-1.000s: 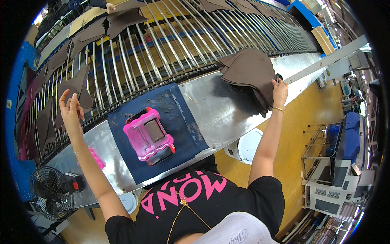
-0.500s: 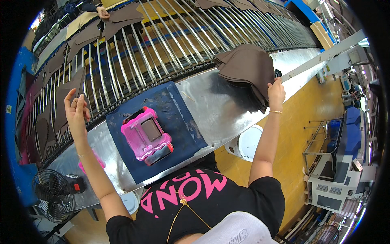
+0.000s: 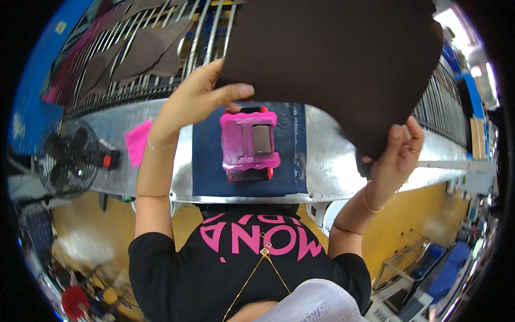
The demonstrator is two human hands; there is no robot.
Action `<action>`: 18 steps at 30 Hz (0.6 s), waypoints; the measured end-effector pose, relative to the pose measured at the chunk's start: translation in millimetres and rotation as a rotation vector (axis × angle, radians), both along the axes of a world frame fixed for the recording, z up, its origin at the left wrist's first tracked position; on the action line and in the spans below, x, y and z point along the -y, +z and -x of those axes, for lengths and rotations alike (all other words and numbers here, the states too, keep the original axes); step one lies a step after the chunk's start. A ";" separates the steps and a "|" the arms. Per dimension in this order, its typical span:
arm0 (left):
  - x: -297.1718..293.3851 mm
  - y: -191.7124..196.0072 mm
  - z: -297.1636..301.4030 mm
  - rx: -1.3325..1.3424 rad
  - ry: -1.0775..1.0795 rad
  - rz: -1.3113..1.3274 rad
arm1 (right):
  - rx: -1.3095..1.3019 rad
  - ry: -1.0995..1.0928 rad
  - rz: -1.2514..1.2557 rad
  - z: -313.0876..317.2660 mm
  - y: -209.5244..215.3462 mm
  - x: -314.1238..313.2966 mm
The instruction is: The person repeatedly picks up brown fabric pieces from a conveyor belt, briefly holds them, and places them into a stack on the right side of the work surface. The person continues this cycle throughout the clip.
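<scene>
A large dark brown cut-out piece of sheet material (image 3: 327, 53), leather-like in look, is raised in front of me, hiding much of the view behind it. At its left edge my left hand (image 3: 198, 99) is closed, with the thumb on the near side and most fingers hidden behind the sheet. Its narrow lower-right end is pinched in my right hand (image 3: 397, 153). Below the sheet, a pink box with wavy edges (image 3: 233, 140) and a dark rectangular block (image 3: 262, 139) in it sits on a navy mat (image 3: 214, 185).
Behind the metal table (image 3: 332, 185) runs a rack of metal rods (image 3: 212, 29) bearing more brown pieces (image 3: 142, 53). A black fan (image 3: 67, 155) and a pink cloth (image 3: 138, 142) are at the left. A white bucket (image 3: 333, 217) stands below the front edge.
The brown sheet, earlier in a pile at the right, is now up before me. My left hand, empty before, has come right and taken its left edge. My view has turned.
</scene>
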State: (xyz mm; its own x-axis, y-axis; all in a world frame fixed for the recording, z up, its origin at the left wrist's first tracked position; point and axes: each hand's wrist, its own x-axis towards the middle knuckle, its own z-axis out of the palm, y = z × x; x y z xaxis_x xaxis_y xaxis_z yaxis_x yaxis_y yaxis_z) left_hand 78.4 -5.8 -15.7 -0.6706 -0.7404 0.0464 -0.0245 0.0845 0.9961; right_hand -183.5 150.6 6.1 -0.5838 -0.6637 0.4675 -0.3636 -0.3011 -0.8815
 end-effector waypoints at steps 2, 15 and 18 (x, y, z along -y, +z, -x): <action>-6.2 16.7 -31.2 0.062 0.150 -0.054 | -0.141 0.181 -0.025 -7.3 -23.2 12.0; -40.7 21.3 -154.5 0.228 0.542 0.318 | -0.615 0.623 -0.076 -64.0 -79.1 53.5; -44.6 -7.0 -156.1 0.262 0.526 0.276 | -0.715 0.619 -0.117 -50.5 -77.2 45.8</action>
